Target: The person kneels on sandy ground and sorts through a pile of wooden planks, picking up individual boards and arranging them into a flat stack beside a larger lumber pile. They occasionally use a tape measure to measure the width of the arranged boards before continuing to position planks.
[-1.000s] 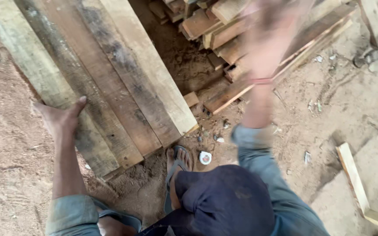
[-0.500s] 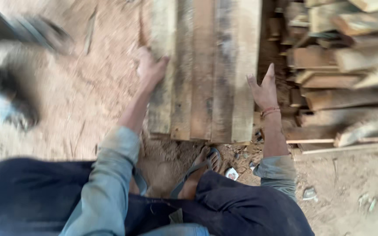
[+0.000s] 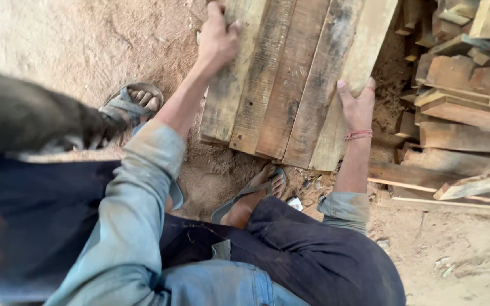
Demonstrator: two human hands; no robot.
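Both hands gripped a stack of planks on sandy ground.

The left hand (image 3: 218, 38) curled its fingers over the left edge of the planks (image 3: 290, 79); the right hand (image 3: 357, 103) clasped the right edge, its fingers partly hidden. The planks' far ends were cut off by the frame.

Planks' (image 3: 296, 79) far ends out of frame
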